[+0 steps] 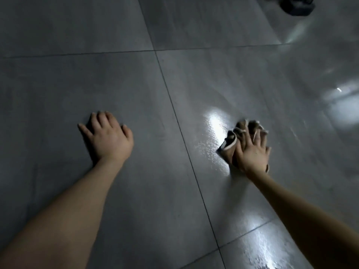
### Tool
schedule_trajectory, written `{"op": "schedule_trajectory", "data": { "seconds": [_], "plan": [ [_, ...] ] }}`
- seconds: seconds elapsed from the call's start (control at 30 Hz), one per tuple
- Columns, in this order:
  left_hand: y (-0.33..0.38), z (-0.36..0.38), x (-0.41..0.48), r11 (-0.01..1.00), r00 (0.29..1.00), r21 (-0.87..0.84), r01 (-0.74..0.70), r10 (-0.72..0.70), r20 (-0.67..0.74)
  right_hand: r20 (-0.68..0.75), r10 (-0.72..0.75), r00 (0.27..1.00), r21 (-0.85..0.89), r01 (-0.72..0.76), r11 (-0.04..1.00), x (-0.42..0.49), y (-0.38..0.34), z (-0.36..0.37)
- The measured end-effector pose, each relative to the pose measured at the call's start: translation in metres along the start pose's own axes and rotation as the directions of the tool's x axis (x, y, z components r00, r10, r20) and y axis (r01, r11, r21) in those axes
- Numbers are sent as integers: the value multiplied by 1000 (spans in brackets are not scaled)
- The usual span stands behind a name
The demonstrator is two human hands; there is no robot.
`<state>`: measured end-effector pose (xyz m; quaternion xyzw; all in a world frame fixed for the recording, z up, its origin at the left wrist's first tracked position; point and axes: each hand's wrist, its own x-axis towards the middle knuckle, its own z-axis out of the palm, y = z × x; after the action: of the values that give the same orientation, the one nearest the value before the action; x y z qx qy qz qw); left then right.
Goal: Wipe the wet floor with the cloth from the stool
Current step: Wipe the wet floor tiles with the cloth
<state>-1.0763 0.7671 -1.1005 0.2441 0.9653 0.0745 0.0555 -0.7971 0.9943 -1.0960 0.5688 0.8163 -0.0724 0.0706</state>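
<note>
1. Left hand [108, 138] lies flat on the grey tiled floor [155, 200], fingers spread wide, holding nothing.
2. Right hand [252, 154] presses down on the brown cloth [230, 141], its blurred fingers splayed straight across it.
3. The cloth is bunched up right of the long grout line [186, 148], touching a bright wet patch [213, 123].
4. A dark object [297, 5] sits at the floor's far right edge, cut off.

On the tiled floor [136, 84] the left hand [109, 137] lies flat left of a grout line [180, 131], and right of that line the right hand [252, 154] rests on the cloth [230, 144] — a wet patch [213, 123] just left of it — with a blurred object [297, 5] far behind.
</note>
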Motion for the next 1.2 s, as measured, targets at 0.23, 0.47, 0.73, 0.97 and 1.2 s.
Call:
{"op": "schedule_trajectory", "data": {
  "seconds": [0.23,0.47,0.73,0.97,1.2],
  "plan": [
    [34,-9,-20,997,998,64,-34,31,60,20,-652,758,-26,652,758,-189,-38,51],
    [150,-40,-111,780,756,-70,-622,621,206,37,-536,843,-9,537,844,-210,126,45],
    [219,-85,-161,628,601,-59,-776,765,230,91,529,844,129,-537,834,-193,239,25],
    [247,-95,-162,592,579,1,-806,789,204,87,-19,996,97,11,995,-110,123,13],
    [310,-69,-192,685,652,-57,-726,713,259,4,-390,921,104,388,916,-199,227,40]
  ]
}}
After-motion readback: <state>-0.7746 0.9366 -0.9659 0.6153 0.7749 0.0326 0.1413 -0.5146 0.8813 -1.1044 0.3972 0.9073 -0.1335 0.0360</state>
